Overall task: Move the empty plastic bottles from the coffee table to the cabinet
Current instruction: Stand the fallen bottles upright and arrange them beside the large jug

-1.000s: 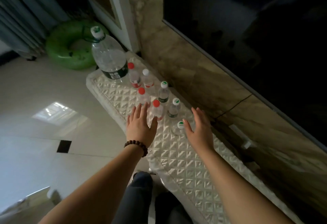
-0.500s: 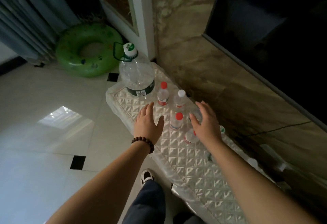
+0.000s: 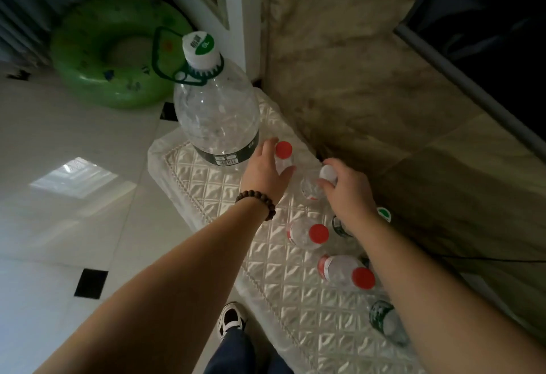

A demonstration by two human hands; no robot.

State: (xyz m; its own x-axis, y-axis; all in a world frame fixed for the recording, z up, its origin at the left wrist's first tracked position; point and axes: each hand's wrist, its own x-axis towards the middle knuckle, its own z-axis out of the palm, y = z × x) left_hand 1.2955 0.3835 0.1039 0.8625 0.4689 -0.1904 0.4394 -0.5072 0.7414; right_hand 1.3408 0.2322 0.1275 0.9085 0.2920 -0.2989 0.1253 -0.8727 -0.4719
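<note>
gripping red-cap bottle (image 3: 284,150) with left hand (image 3: 266,174), fingers curled round its body; pinching white-cap bottle (image 3: 309,189) near the cap with right hand (image 3: 347,193). both upright on cabinet (image 3: 206,184), beside jug (image 3: 215,119), probably packing tight to save room.

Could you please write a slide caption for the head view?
Left hand grips a red-capped bottle, right hand pinches a white-capped bottle, beside a large jug on the quilted cover.

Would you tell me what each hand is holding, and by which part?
Left hand grips the red-capped bottle just below its cap; right hand grips the white-capped bottle at its cap.
</note>
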